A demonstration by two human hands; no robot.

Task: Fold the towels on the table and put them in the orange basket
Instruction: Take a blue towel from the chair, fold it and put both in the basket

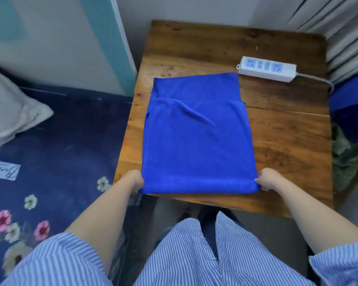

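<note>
Blue towel (196,141), folded double, flat on wooden table (281,141), near corners pinched

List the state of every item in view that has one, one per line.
Blue microfibre towel: partly folded, flat on the table, one crease across the top layer.
Left hand: pinches the towel's near left corner.
Right hand: pinches the near right corner.
White power strip: lying flat, sockets empty.
Brown wooden table: bears towel and strip.

A plain royal-blue towel (196,137) lies on the brown wooden table (277,131). Beside the table: a white power strip (267,69), blue-and-white striped shirt (174,254), navy flowered bedsheet (60,151).
</note>
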